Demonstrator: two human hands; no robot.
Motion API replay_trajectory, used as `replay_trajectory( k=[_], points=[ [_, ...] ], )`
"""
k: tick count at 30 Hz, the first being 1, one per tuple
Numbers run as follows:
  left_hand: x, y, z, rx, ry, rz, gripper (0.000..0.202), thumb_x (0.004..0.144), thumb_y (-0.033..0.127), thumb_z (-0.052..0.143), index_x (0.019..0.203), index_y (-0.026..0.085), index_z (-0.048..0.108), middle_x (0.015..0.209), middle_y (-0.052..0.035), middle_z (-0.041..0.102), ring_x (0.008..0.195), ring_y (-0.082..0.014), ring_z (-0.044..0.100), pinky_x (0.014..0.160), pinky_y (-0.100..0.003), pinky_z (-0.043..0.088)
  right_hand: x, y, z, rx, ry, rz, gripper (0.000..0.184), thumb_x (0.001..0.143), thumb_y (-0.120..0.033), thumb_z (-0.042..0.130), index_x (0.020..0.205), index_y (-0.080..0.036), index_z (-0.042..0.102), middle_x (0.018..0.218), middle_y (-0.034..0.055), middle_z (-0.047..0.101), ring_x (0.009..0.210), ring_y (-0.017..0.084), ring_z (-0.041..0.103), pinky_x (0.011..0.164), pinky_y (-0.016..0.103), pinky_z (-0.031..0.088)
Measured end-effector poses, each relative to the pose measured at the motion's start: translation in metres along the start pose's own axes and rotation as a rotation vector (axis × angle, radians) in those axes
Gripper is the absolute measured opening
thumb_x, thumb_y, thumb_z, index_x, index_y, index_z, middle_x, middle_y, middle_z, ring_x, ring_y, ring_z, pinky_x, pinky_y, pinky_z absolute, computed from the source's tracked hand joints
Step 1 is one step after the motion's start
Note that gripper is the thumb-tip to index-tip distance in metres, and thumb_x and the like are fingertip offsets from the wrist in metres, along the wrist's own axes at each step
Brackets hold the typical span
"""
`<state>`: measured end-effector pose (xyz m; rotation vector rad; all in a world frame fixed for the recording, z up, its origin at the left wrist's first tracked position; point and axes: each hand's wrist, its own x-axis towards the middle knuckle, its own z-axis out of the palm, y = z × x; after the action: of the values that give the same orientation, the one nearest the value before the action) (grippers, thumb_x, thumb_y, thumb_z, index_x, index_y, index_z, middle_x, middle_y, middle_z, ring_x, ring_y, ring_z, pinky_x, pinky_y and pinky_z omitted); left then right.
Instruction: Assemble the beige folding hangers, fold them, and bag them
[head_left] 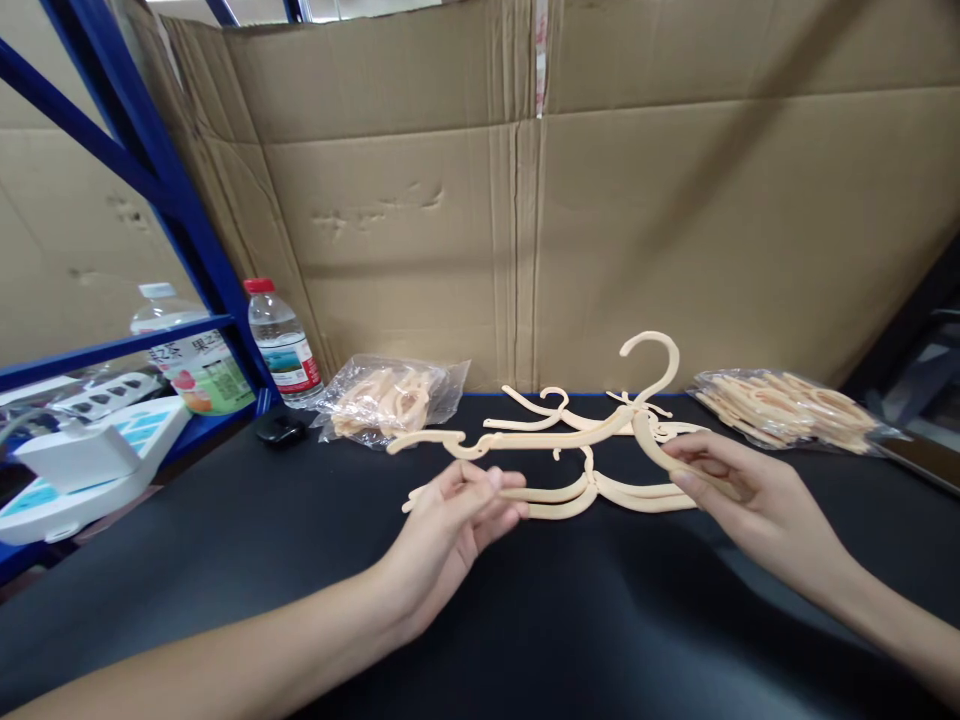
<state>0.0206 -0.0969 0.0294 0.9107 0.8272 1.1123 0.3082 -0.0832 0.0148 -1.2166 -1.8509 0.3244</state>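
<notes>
My right hand (750, 490) pinches one arm of a cream plastic clothes hanger (555, 438), held up above the table with its hook upward and its other arm reaching left. Just below that far arm is my left hand (457, 515), its fingers loosely bent and apart, with nothing visibly gripped. Behind the left fingers, more cream hangers (559, 508) lie together on the black table (540, 620); whether the fingers touch them I cannot tell. Farther back lie other loose hangers (536, 408), partly hidden by the raised one.
Clear plastic bags of hangers lie at the back left (394, 400) and back right (787, 408). A red-capped water bottle (283, 345) stands by the blue metal frame (161, 190), near a small black object (280, 428). Cardboard (420, 220) walls off the back.
</notes>
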Motion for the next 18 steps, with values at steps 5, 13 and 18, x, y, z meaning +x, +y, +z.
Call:
replay_trajectory(
  k=[5,13,18],
  points=[
    [-0.03,-0.01,0.01,0.914,-0.517,0.393,0.016,0.082,0.012,0.061,0.097,0.016,0.059,0.112,-0.0125,0.066,0.107,-0.0267,0.061,0.092,-0.04,0.052,0.008,-0.004,-0.007,-0.05,-0.219,0.019,0.016,0.088,-0.036,0.051,0.091,-0.022,0.059,0.086,0.0039,0.064,0.076,0.019,0.06,0.069,0.03,0.049],
    [-0.036,-0.006,0.011,1.669,-0.59,0.707,0.056,0.083,0.03,0.065,0.132,0.011,0.049,0.146,-0.0191,0.037,0.135,-0.0369,0.032,0.109,-0.055,0.03,0.003,-0.011,-0.005,-0.206,-0.488,0.053,0.011,0.083,-0.023,0.05,0.086,-0.022,0.06,0.082,0.0023,0.065,0.072,0.018,0.059,0.068,0.03,0.046],
    [-0.031,-0.006,0.01,1.674,-0.634,0.52,0.057,0.087,0.037,0.058,0.137,0.015,0.044,0.146,-0.015,0.037,0.134,-0.0354,0.034,0.108,-0.056,0.031,0.004,-0.01,-0.009,-0.343,-0.567,-0.004,0.011,0.078,-0.012,0.052,0.077,-0.02,0.059,0.084,0.0024,0.063,0.076,0.017,0.058,0.071,0.029,0.044]
  ],
)
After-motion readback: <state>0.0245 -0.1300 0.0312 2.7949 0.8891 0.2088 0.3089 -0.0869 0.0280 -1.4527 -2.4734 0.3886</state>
